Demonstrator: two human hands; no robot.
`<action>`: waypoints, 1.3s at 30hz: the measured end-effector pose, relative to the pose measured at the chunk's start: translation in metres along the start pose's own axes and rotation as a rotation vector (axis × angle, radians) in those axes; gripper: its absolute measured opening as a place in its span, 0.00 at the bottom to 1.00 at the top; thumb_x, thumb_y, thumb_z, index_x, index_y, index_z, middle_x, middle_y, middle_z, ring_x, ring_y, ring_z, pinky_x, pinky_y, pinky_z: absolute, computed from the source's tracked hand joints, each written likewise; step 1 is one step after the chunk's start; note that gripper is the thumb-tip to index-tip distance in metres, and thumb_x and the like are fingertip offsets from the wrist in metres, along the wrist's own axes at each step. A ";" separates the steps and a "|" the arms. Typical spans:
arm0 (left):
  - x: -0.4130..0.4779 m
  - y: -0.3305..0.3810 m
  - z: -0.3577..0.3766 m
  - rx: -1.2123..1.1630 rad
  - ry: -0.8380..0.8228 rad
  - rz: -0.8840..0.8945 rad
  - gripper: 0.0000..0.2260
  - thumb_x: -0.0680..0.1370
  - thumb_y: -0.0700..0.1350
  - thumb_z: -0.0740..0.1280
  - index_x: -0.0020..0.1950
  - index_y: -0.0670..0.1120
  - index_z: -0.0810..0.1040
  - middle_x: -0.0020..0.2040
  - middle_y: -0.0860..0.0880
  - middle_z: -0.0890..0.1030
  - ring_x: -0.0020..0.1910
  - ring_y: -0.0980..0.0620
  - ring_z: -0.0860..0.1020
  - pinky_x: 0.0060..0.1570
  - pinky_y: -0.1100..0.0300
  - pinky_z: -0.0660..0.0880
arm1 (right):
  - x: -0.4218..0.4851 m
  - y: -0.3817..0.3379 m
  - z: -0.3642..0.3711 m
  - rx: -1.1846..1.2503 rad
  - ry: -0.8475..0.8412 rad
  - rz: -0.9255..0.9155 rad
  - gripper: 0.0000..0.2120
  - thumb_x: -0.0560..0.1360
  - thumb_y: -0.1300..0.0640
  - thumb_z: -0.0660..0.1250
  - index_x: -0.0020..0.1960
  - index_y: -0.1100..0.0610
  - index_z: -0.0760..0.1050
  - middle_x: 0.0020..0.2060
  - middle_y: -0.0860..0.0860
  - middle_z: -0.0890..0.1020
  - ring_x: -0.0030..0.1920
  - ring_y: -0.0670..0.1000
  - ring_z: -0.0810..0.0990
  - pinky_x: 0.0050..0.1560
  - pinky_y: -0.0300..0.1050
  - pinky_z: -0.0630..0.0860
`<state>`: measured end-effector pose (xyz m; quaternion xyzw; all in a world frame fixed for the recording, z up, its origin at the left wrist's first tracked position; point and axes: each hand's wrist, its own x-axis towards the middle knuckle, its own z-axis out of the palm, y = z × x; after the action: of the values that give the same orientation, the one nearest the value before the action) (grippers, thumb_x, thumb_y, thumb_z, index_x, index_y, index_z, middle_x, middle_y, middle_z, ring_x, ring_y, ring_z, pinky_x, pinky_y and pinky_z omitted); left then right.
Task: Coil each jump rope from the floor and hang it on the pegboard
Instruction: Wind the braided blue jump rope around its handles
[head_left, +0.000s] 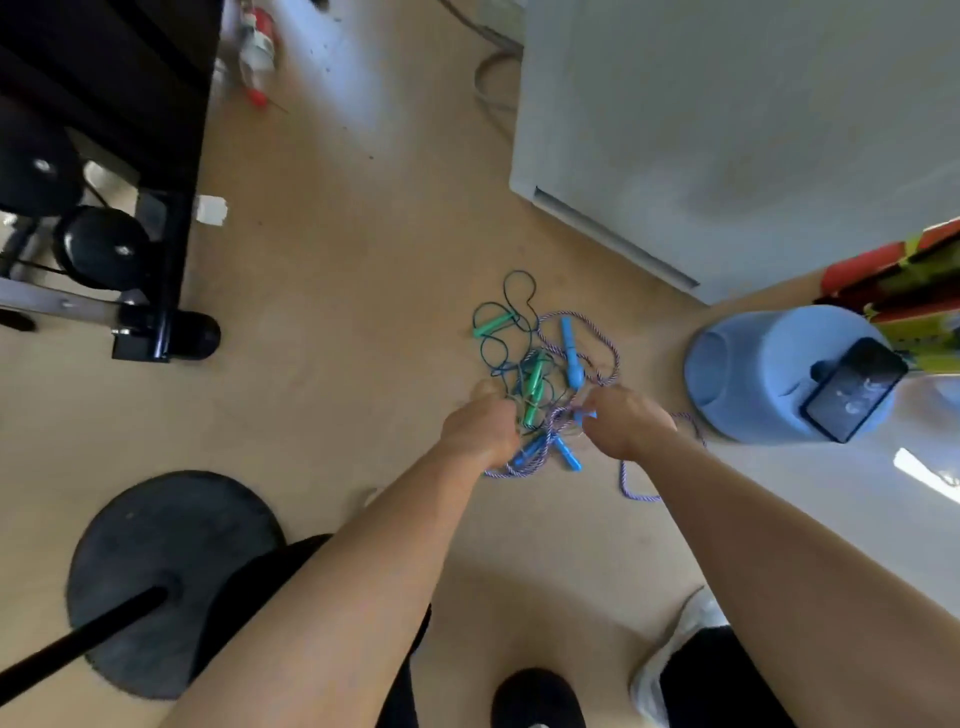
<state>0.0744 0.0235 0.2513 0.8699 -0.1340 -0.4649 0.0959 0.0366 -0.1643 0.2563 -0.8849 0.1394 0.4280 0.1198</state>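
Observation:
A tangle of jump ropes lies on the tan floor. One rope has a thin dark cord (506, 332) and green handles (489, 323). Others have a purple-white braided cord (605, 343) and blue handles (570, 358). My left hand (480, 434) is curled over the near left of the pile, gripping cords beside a green handle (532, 402). My right hand (626, 423) pinches the braided cord next to a blue handle (569, 457). The pegboard is not in view.
A blue stool (769, 374) with a phone (854, 389) on it stands to the right. A white cabinet (727, 130) rises behind the pile. A black round stand base (171, 566) sits at near left, dark gym equipment (104, 171) at far left.

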 end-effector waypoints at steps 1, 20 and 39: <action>0.024 0.007 0.026 0.008 -0.011 0.006 0.10 0.79 0.45 0.63 0.59 0.45 0.77 0.61 0.45 0.75 0.55 0.41 0.78 0.50 0.53 0.75 | 0.020 0.021 0.027 0.011 -0.012 0.009 0.18 0.79 0.54 0.59 0.68 0.53 0.73 0.64 0.55 0.75 0.64 0.60 0.75 0.59 0.53 0.75; 0.221 0.049 0.204 0.029 0.315 0.132 0.11 0.75 0.47 0.69 0.56 0.53 0.74 0.53 0.50 0.78 0.55 0.45 0.76 0.46 0.53 0.72 | 0.191 0.166 0.182 -0.321 0.391 -0.170 0.11 0.79 0.47 0.64 0.59 0.47 0.77 0.56 0.48 0.77 0.58 0.55 0.74 0.54 0.48 0.67; 0.005 0.074 0.026 -0.371 0.292 0.248 0.18 0.82 0.57 0.63 0.37 0.48 0.79 0.33 0.54 0.83 0.29 0.59 0.75 0.38 0.60 0.69 | -0.060 0.122 -0.041 0.769 0.814 -0.053 0.23 0.78 0.41 0.52 0.46 0.59 0.75 0.36 0.53 0.78 0.41 0.59 0.76 0.41 0.51 0.70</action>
<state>0.0449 -0.0490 0.2545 0.8723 -0.1369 -0.3356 0.3282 -0.0120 -0.2835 0.3174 -0.8746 0.2982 -0.0331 0.3809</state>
